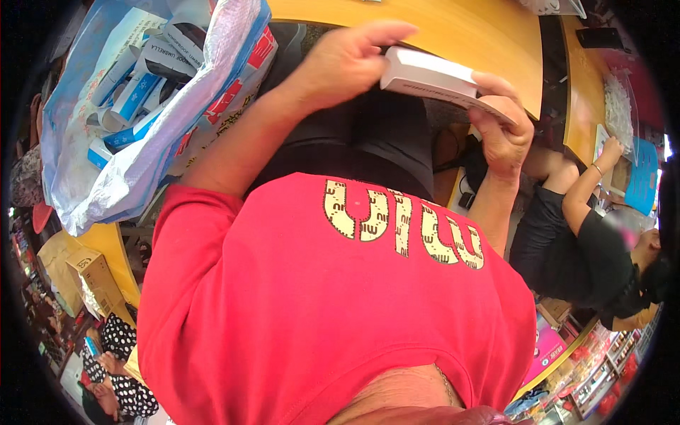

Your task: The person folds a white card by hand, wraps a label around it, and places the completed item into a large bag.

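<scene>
A slim white cardboard box (pixel 432 74) is held up over my lap, close to the table's near edge. My right hand (pixel 504 124) grips its right end, the thumb below and the fingers over a flap or panel that sticks out there. My left hand (pixel 347 60) is at the box's left end. Its index finger stretches out above the box, while the other fingers bend toward the end and seem to touch it. The box's contents, if any, are hidden.
At left stands a large woven plastic bag (pixel 234 64) holding several blue-and-white cartons (pixel 138 95). A yellow table (pixel 482 35) lies ahead. To the right, a person in black (pixel 602 255) sits by another table with a blue basket (pixel 641 177). Another person in polka dots (pixel 117 361) is at lower left.
</scene>
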The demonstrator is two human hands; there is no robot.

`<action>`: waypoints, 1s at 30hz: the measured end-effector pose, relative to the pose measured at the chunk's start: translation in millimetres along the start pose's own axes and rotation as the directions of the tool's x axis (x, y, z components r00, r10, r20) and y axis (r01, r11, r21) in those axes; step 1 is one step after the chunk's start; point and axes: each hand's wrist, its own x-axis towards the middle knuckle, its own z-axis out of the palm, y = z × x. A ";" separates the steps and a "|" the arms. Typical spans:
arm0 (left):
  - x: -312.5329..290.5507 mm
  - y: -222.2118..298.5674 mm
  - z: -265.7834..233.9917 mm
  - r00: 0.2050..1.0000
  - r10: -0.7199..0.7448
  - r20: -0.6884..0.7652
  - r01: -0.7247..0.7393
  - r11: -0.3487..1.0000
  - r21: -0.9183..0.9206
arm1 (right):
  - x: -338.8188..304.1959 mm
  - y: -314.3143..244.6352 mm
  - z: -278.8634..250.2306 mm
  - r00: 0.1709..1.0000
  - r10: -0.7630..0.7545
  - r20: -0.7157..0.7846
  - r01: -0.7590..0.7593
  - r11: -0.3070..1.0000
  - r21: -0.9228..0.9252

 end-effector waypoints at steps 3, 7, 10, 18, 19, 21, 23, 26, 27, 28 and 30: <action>-15.9 12.1 -27.2 0.965 -0.260 -0.003 0.256 0.950 -0.181 | 5.7 -3.4 -3.4 0.990 -0.133 0.044 0.138 0.976 -0.169; -17.5 18.4 -21.9 0.783 -0.585 0.209 0.609 0.654 -0.450 | 10.6 -17.9 0.2 0.957 -0.233 0.170 0.278 0.904 -0.324; -12.6 18.1 -12.0 0.805 -0.534 0.258 0.592 0.702 -0.395 | 9.7 -26.1 6.8 0.953 -0.197 0.232 0.265 0.913 -0.310; -3.0 15.1 -1.9 0.914 -0.390 0.116 0.377 0.703 -0.603 | 5.3 -28.6 14.1 0.972 -0.129 0.197 0.195 0.911 -0.363; 0.3 17.0 0.7 0.922 -0.384 0.051 0.349 0.767 -0.538 | 8.1 -20.5 16.5 0.958 -0.251 0.140 0.282 0.913 -0.294; 6.9 9.0 7.2 0.945 -0.324 -0.050 0.270 0.856 -0.442 | 8.2 -8.8 16.7 0.957 -0.290 0.034 0.281 0.882 -0.378; 9.7 9.2 10.7 0.958 -0.271 -0.095 0.230 0.923 -0.310 | 8.1 -5.3 19.4 0.969 -0.182 -0.166 0.135 0.955 -0.263; 8.3 9.4 13.1 0.978 -0.208 -0.015 0.191 0.922 -0.338 | 10.9 3.4 14.7 0.927 0.001 -0.375 -0.036 0.996 -0.086; 7.4 9.5 13.8 0.979 -0.205 -0.004 0.192 0.922 -0.337 | 12.9 2.3 18.6 0.894 0.085 -0.441 -0.067 0.996 0.057; 6.1 9.6 14.4 0.980 -0.198 0.025 0.192 0.902 -0.386 | 12.4 3.5 18.1 0.893 0.075 -0.445 -0.080 0.997 0.009; 6.0 12.8 11.7 0.973 -0.210 0.093 0.230 0.875 -0.426 | 11.5 8.3 14.2 0.898 0.091 -0.430 -0.121 0.992 -0.042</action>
